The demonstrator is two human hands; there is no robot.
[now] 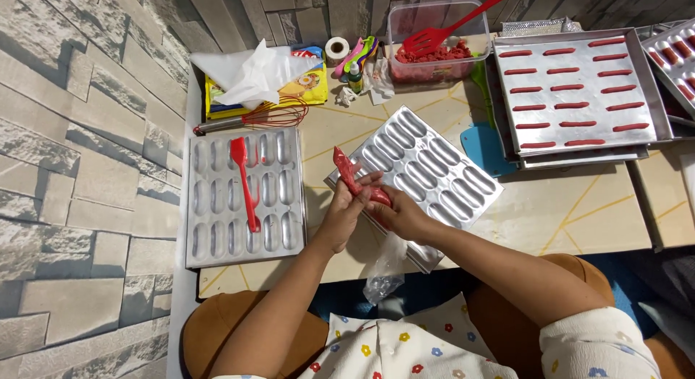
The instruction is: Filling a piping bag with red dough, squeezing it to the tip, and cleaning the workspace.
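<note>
Left hand: the left hand [346, 209] wraps its fingers around the red piping bag [356, 178], low on its body.
Right hand: the right hand [400, 214] is closed on the same bag from the other side, touching the left.
Bag: tip tilted up-left, over the near corner of the slanted oval-cavity mould [427, 169].
Left side: a second mould [242, 198] lies flat with a red spatula [245, 180] on it.
Behind: whisk [257, 117], tissue [250, 75], clear tub of red batter [434, 49].
Right side: tray of piped red strips [575, 93].
In the way: clear plastic [387, 270] hangs off the table edge.

Both hands [373, 205] squeeze what looks like a red piping bag [355, 178].
</note>
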